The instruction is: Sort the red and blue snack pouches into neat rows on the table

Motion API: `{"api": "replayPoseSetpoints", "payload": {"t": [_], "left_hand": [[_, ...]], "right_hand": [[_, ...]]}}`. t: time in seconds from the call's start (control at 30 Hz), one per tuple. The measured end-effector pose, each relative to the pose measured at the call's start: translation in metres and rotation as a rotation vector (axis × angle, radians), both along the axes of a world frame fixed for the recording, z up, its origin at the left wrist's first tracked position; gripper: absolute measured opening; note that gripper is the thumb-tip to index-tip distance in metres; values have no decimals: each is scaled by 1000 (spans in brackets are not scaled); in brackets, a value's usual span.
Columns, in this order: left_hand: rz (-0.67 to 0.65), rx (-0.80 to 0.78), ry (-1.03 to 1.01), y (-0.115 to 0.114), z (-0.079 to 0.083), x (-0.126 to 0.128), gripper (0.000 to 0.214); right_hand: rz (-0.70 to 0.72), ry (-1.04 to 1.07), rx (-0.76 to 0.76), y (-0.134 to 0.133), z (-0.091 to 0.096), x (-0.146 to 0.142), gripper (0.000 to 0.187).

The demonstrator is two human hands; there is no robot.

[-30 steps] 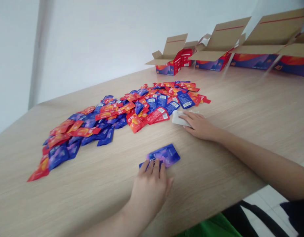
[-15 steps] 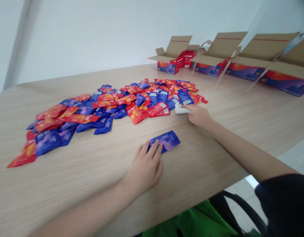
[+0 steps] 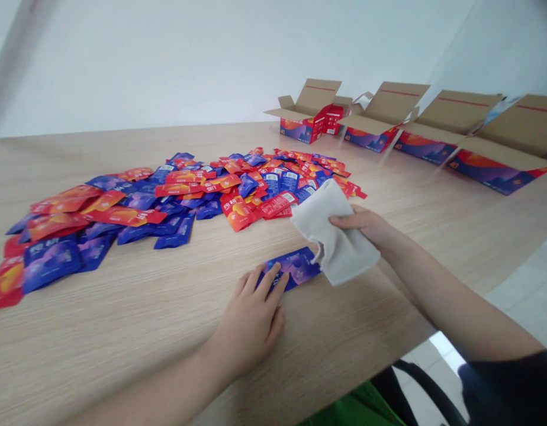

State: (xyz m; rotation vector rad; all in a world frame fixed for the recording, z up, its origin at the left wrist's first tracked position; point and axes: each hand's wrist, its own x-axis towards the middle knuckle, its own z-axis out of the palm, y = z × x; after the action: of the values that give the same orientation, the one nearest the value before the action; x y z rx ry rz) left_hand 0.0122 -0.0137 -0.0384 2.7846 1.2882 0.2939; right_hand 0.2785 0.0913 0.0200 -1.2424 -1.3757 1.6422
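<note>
A single blue sachet [image 3: 295,266] lies flat on the wooden table [image 3: 389,319] near its front edge. My left hand [image 3: 251,319] rests on the sachet's near end, fingers stretched out flat and pressing it down. My right hand [image 3: 366,228] is closed on a white cloth [image 3: 333,239], which hangs just above the sachet's right end and covers part of it. Behind them spreads a wide pile of red and blue sachets [image 3: 180,195].
Several open cardboard boxes [image 3: 391,115] with red and blue printed sides stand in a row along the table's far right. A white wall rises behind. A black chair [image 3: 428,396] and green fabric [image 3: 357,411] show below the table's front edge.
My right hand has lifted the white cloth off the table beside the pile and brought it toward me, over the single blue sachet. My left hand stays on the sachet.
</note>
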Motion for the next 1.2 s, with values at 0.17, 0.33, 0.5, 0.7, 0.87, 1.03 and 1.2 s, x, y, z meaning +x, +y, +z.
{"api": "replayPoseSetpoints", "payload": {"t": [0.17, 0.33, 0.5, 0.7, 0.87, 1.03, 1.2], "left_hand": [[-8, 25, -5, 1, 3, 1, 51], [21, 51, -58, -5, 1, 3, 55], [80, 90, -85, -13, -5, 3, 50], [77, 186, 55, -20, -1, 8, 44], [38, 260, 130, -27, -4, 10, 41], [35, 303, 137, -31, -6, 12, 37], [44, 353, 117, -30, -8, 11, 42]], "right_hand": [[194, -43, -202, -16, -29, -36, 31], [239, -118, -191, -6, -49, -34, 31], [20, -345, 237, -7, -20, -21, 44], [38, -896, 895, -65, -17, -54, 58], [262, -1089, 906, -78, -54, -77, 55], [304, -1064, 963, -75, -52, -70, 56], [287, -1045, 916, -69, -50, -61, 55]]}}
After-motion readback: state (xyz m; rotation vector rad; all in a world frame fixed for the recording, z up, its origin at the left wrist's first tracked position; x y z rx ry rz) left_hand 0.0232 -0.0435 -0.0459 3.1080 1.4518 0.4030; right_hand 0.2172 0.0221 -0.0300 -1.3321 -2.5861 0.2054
